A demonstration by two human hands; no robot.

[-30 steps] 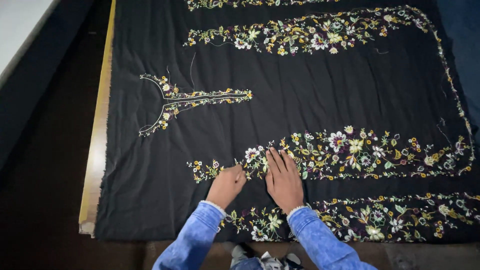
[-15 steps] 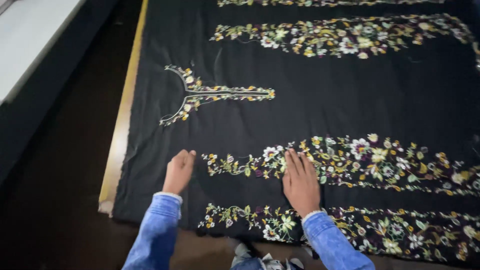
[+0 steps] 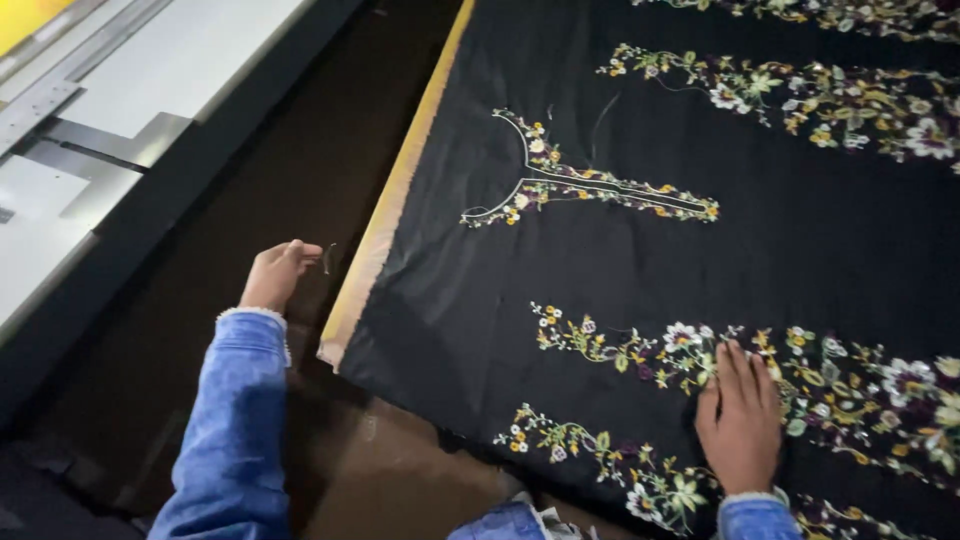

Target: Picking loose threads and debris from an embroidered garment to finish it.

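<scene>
A large black fabric [image 3: 600,270] with colourful floral embroidery lies spread flat, with a yellow selvedge [image 3: 400,190] along its left edge. My right hand [image 3: 741,415] rests flat, fingers together, on an embroidered flower band near the front edge. My left hand [image 3: 279,274] is off the cloth, over the dark floor to its left, fingers pinched on a small dark thread snippet [image 3: 328,258]. A neckline-shaped embroidery motif [image 3: 570,185] sits further up the cloth. Both arms wear blue denim sleeves.
A white and grey machine bed [image 3: 110,130] with metal rails runs along the upper left. A dark gap of floor [image 3: 300,150] separates it from the fabric. More embroidered bands [image 3: 800,90] cross the cloth at the top right.
My left hand has moved left off the fabric, out past the yellow edge, with a thread snippet pinched in it. The right hand stays flat on the flower band. The view has swung left.
</scene>
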